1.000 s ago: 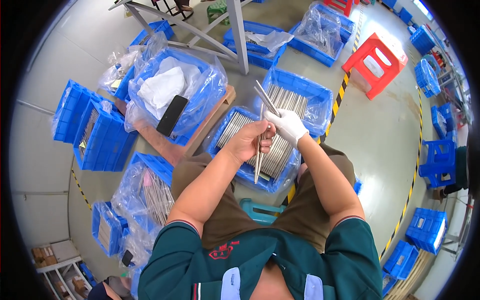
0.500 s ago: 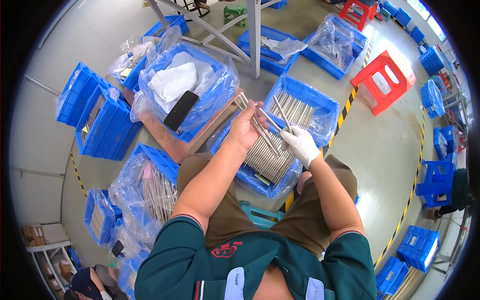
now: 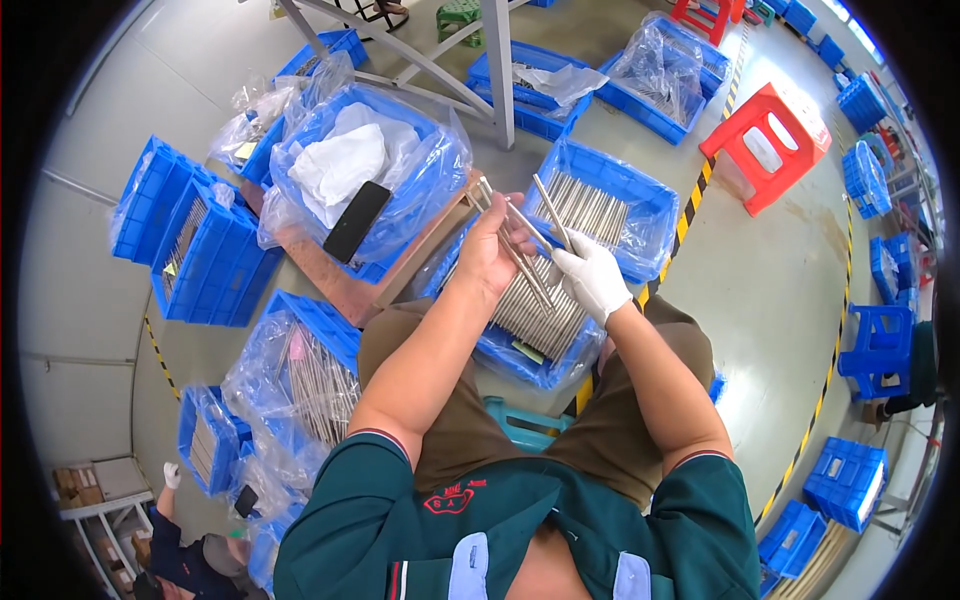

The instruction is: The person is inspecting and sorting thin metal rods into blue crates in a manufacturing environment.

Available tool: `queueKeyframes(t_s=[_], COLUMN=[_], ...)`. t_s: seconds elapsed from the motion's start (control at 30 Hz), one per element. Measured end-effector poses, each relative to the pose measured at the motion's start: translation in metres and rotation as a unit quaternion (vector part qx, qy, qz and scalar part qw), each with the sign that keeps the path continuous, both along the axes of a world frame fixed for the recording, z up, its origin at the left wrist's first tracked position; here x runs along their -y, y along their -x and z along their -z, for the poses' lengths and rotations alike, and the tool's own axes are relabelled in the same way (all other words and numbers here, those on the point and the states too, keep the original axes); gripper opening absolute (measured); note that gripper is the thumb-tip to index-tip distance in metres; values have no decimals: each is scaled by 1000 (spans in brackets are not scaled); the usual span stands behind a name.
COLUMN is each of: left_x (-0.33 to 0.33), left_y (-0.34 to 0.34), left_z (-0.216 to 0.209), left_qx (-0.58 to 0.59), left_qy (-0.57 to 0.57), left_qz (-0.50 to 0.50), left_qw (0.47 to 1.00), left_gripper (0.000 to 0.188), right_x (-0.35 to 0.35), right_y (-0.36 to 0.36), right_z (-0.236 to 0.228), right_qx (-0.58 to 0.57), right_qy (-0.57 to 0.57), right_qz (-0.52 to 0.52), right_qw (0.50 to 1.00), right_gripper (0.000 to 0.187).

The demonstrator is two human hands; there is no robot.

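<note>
Grey floor [image 3: 775, 300], fingers [image 3: 519, 236] half-curled around rods [image 3: 531, 276]

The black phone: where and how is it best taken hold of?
Probably grip the black phone by its long edges near its lower end, from the near side: it is narrow, and its other end lies near the white cloth.

Slim, silvery metal rods [image 3: 533, 281] sit bunched in the bare left hand [image 3: 490, 250], slanting from eleven to five o'clock. Two matching rods [image 3: 553, 212] splay from the white-gloved right hand [image 3: 595, 280], one toward eleven o'clock, one between ten and eleven.
</note>
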State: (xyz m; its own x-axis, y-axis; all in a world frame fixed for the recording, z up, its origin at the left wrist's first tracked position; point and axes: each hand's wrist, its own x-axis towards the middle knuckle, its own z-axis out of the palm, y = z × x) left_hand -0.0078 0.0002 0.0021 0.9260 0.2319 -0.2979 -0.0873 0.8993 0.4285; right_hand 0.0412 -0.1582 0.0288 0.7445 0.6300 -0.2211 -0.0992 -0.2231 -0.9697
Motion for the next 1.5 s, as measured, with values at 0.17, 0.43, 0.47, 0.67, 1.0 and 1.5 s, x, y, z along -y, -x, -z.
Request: queueKeyframes(t_s=[0.17,0.43,0.47,0.67,1.0,1.5], left_x=[18,21,18,10,18,13], left_y=[3,2,-3,-3,1,4], left_z=[0,-15,-10,-1,-10,-24], left_qx=[-29,-108,-106,-94,-30,-16], left_qy=[-89,-205,-191,-112,-134,-221], left_qz=[34,64,43,60,87,25], left_qw=[995,971,975,987,987,975], left_gripper=[32,24,24,29,25,23], right_x=[-12,-7,-5,6,4,0], right_y=[1,-7,-7,1,5,10], right_z=[-4,-17,-20,-2,14,-17], right_qx=[-34,-260,-309,-284,-81,-202], right_qy=[-55,-96,-113,-52,-38,-104], right_qz=[45,4,15,-7,83,42], right_qw=[997,961,944,957,993,973], right_gripper=[36,24,23,17,19,19])
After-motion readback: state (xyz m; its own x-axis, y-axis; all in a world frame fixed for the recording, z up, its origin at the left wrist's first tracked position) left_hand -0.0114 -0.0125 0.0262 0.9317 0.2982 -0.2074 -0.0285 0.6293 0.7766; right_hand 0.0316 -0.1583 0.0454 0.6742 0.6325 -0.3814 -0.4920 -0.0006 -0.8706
